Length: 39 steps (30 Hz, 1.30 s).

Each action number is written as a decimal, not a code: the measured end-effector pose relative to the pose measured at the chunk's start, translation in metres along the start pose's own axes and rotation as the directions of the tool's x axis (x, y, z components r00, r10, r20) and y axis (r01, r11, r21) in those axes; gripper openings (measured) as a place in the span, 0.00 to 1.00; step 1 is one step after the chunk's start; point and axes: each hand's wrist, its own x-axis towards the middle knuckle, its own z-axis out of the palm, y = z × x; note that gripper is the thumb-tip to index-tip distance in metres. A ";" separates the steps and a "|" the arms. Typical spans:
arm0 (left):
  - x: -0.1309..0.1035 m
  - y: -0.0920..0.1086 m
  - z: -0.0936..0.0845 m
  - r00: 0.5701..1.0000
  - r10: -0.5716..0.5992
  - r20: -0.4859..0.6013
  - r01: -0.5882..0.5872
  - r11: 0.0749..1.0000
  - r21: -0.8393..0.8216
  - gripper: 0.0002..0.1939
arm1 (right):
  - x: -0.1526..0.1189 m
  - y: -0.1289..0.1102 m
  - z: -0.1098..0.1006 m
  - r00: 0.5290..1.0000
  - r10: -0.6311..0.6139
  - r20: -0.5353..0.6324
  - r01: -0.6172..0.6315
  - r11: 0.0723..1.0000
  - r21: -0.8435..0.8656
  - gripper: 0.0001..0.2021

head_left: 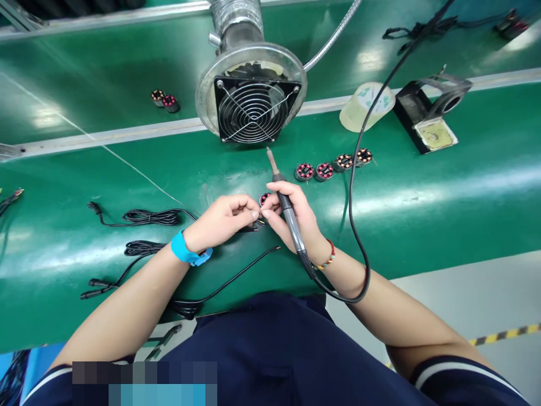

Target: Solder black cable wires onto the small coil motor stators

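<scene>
My left hand is closed, its thumb and fingertips pinched at the end of a black cable with small thin wires. My right hand holds a soldering iron across its fingers, the tip pointing up and away. The fingertips of both hands meet beside a small round part with pink dots, which they partly cover. A blue band circles my left wrist and a beaded bracelet my right. To the right stand several similar round parts, some with pink and some with orange dots.
A round fume fan hangs just beyond my hands. Right of it are a yellowish roll and an iron stand with a sponge. Coiled black cables lie at left. The iron's cord loops over my right forearm.
</scene>
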 end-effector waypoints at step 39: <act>0.018 -0.007 -0.003 0.936 0.029 -0.350 0.031 0.986 0.165 0.08 | -0.001 -0.014 -0.027 0.985 -0.049 -0.165 0.004 0.965 -0.261 0.06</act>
